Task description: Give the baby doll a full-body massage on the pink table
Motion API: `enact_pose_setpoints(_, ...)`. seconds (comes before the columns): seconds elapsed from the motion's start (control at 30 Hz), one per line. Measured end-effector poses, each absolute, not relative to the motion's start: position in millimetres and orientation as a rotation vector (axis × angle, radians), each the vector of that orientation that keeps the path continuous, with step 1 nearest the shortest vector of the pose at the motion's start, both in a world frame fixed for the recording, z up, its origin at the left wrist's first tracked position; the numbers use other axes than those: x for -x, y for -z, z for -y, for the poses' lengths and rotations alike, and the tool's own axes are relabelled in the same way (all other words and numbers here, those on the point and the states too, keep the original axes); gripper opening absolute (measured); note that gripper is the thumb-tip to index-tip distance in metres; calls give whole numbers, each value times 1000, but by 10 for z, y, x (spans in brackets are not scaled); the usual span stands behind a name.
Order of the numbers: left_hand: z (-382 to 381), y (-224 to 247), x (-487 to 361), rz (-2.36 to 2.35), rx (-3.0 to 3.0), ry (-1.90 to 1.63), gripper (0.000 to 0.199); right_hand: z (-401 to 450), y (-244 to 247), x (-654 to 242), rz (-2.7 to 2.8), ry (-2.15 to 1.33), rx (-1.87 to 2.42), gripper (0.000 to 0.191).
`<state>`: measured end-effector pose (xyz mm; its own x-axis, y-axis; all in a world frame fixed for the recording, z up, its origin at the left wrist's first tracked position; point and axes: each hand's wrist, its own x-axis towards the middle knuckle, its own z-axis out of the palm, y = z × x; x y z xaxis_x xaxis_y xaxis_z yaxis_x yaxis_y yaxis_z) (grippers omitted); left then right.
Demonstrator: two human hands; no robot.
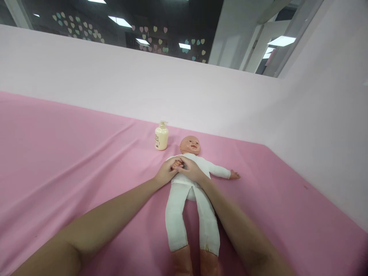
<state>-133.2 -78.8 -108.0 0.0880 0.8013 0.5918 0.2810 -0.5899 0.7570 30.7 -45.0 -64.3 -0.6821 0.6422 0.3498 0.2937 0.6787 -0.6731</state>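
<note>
A baby doll [178, 214] with a white cloth body lies on its back on a pink sheet [94, 161], its head towards the wall. Over the doll's chest, my left hand [166, 171] and my right hand [190, 168] meet around one small doll hand [176, 165]. Both hands are closed on that doll hand, fingers curled and partly hidden. The doll's other arm [220, 170] stretches out to the right on the sheet. A pale yellow pump bottle [161, 137] stands upright just left of the doll's head.
Behind the pink sheet rises a white wall [129, 84]. Above it, a dark window [172, 23] carries heart stickers and light reflections. The sheet has folds on the left, and the wall continues along its right side.
</note>
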Motion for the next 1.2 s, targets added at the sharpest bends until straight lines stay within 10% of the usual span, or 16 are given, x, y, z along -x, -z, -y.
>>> enact_pose_setpoints(1.2, 657, 1183, 1392, -1031, -1823, -1486, 31, 479, 665, -312, 2287, -763, 813, 58)
